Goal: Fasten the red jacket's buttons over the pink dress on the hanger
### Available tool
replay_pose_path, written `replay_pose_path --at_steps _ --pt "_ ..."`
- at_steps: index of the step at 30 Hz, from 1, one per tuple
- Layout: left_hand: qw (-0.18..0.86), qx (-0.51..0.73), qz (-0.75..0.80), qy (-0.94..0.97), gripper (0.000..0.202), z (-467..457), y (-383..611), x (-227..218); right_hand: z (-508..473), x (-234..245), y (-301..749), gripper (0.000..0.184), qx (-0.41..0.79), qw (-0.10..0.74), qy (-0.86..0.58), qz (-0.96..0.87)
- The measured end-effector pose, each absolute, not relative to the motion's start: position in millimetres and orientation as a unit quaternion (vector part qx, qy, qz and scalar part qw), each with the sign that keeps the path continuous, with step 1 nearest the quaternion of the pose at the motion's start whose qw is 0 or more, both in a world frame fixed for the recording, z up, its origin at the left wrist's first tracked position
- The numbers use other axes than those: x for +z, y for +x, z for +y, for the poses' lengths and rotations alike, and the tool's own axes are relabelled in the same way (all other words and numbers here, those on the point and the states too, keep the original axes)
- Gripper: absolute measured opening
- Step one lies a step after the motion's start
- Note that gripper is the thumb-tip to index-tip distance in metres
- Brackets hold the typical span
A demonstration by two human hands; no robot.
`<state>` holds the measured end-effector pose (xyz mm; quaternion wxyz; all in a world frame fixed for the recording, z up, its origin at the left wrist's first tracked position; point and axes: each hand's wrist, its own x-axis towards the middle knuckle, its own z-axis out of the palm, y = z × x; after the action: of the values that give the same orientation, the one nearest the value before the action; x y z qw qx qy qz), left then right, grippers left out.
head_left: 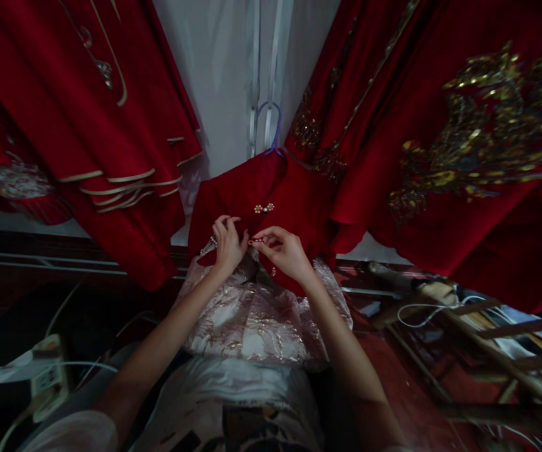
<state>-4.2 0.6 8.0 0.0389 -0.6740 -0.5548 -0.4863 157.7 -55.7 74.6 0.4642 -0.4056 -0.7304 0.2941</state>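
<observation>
A small red garment [280,194] hangs in front of me on a blue hanger [274,129] against a white wall. A pearl-like button clasp [264,208] sits closed near its collar. Both hands are at a second clasp [256,242] lower on the front. My left hand [228,242] has its fingers curled on the fabric edge beside this clasp. My right hand [282,251] pinches the clasp between thumb and fingers. Below my hands hangs a pale pink skirt with gold pattern [252,320].
Red robes with gold trim [110,144] hang at the left, and red robes with heavy gold embroidery [463,138] at the right. A white power strip with cables [47,376] lies at the lower left. Wooden slats and white cords [463,320] stand at the right.
</observation>
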Motion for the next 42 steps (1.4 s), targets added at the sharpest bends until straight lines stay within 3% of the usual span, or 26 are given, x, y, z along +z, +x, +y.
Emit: replay_pose_path --at_steps 11,14,18,25,30,35,40,42 --pt "-0.093 -0.507 -0.571 -0.639 0.013 26.9 -43.1 -16.5 -55.3 75.8 158.2 0.02 0.295 0.457 -0.412 -0.731" --pt "-0.094 -0.531 -0.579 -0.611 0.02 27.3 -43.7 -13.9 -55.9 76.9 157.6 0.02 0.297 0.451 -0.415 -0.732" --pt "-0.017 -0.554 -0.589 -0.588 0.037 26.9 -45.9 -9.1 -56.0 77.2 157.9 0.02 0.298 0.452 -0.418 -0.73" --pt "-0.047 -0.469 -0.574 -0.67 0.014 36.5 -55.1 -0.5 -56.1 75.9 156.9 0.02 0.297 0.45 -0.41 -0.736" --pt "-0.02 -0.454 -0.587 -0.67 0.019 39.9 -63.2 -1.6 -56.0 76.1 156.6 0.019 0.297 0.449 -0.408 -0.737" --pt "-0.12 -0.515 -0.551 -0.646 0.028 36.1 -74.5 -1.7 -54.4 74.0 156.1 0.02 0.299 0.443 -0.41 -0.739" --pt "-0.125 -0.571 -0.531 -0.613 0.028 20.0 -77.5 12.7 -49.3 70.7 152.8 0.022 0.295 0.449 -0.409 -0.738" --pt "-0.192 -0.574 -0.514 -0.607 0.028 17.8 -75.9 17.8 -44.5 70.3 149.7 0.022 0.289 0.451 -0.409 -0.739"
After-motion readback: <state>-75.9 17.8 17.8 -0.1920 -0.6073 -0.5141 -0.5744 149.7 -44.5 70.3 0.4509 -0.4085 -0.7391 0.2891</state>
